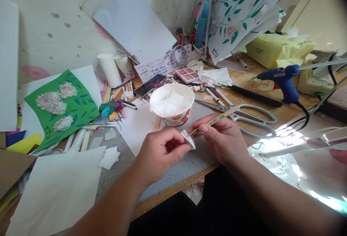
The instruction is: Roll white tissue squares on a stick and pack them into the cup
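My left hand (165, 152) pinches a small folded piece of white paper (189, 140) between thumb and fingers, above the front edge of the grey cutting mat (173, 174). In my right hand (223, 138) is a flat wooden stick (217, 120) with green marks on it, slanting up to the right. Its lower end meets the paper. Just behind both hands stands a paper bowl (177, 118) with a printed side, holding thin white paper pieces (172, 102). Grey-handled scissors (255, 120) lie right of the bowl, close to my right hand.
A blue glue gun (284, 78) and its cord are at the right. Behind the bowl lie a phone (150, 85), a pink palette (187, 75) and several pens. At left are paper cups (109, 70), a green flower picture (61, 109) and white sheets (58, 192).
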Tool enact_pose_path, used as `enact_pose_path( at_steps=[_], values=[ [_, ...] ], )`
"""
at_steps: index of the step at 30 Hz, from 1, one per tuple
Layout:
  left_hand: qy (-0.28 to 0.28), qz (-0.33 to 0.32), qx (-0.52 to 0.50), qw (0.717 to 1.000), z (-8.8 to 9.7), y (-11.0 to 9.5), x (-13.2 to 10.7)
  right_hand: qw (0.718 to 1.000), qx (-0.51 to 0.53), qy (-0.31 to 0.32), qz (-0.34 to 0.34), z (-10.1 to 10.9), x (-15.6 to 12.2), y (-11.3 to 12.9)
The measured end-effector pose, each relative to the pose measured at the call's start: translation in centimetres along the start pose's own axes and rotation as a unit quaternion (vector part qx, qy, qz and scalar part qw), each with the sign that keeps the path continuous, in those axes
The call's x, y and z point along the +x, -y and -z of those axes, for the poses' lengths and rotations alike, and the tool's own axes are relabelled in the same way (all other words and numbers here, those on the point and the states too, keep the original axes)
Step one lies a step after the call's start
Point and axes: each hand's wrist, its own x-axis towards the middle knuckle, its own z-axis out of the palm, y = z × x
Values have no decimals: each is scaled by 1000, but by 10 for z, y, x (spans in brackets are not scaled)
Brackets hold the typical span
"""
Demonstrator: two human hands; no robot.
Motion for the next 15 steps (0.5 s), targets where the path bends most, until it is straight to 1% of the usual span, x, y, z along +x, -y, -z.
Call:
enact_pose_path(
  at_steps=[3, 6, 8, 12, 15],
  values=[
    [-19, 50, -76, 996, 0, 3, -1, 1000, 16, 1, 13, -6, -1, -2],
    [-18, 95, -169, 981, -1, 5, -1, 999, -13, -1, 35, -6, -2, -3],
    [-14, 115, -212, 970, -3, 5, -1, 998, -38, -3, 53, -5, -4, -4],
    [-22, 122, -232, 965, -5, 6, -1, 994, -77, 11, 78, -3, -6, -4],
    [-31, 120, -224, 967, -4, 8, -1, 989, -97, 7, 115, -2, -7, -3]
  ],
)
